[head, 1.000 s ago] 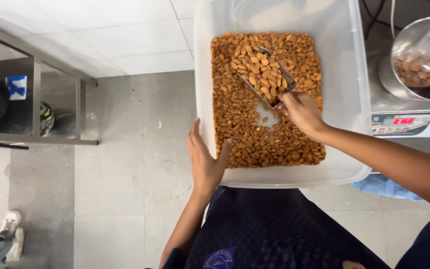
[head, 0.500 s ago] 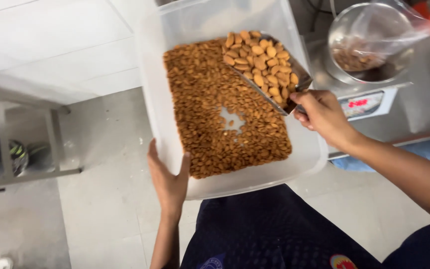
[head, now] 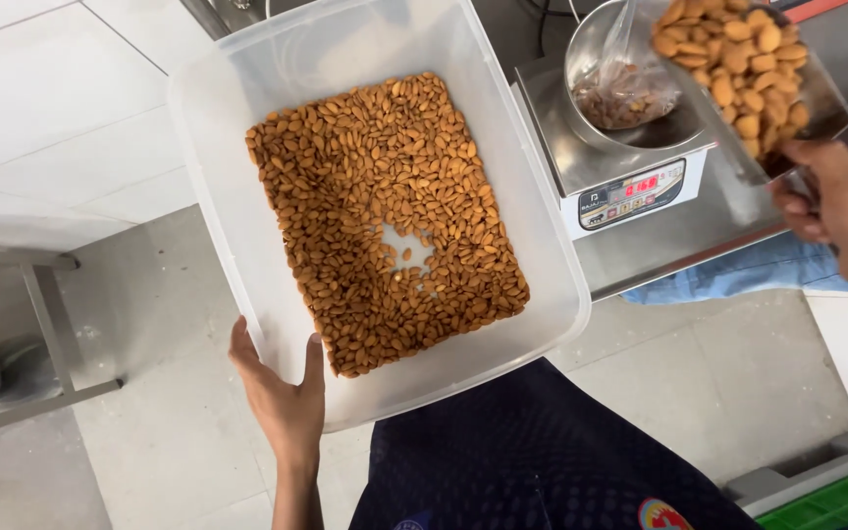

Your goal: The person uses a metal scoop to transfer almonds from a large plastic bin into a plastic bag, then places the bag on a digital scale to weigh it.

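Observation:
My left hand point(head: 282, 393) grips the near left edge of a clear plastic tub point(head: 218, 128) that holds a layer of almonds point(head: 385, 216), with a small bare patch in their middle. My right hand point(head: 836, 211) holds a metal scoop point(head: 772, 93) heaped with almonds, lifted at the upper right beside a steel bowl point(head: 630, 83). The bowl stands on a digital scale point(head: 630, 186) and contains a clear bag with some almonds in it.
The scale rests on a steel counter point(head: 699, 231) with a blue cloth point(head: 738, 275) at its edge. A metal rack point(head: 31, 324) stands at the left on the grey tiled floor. A green crate corner point(head: 836, 496) shows at bottom right.
My right hand has carried the loaded scoop out of the tub and rightward to beside the bowl on the scale. My left hand still holds the tub's edge.

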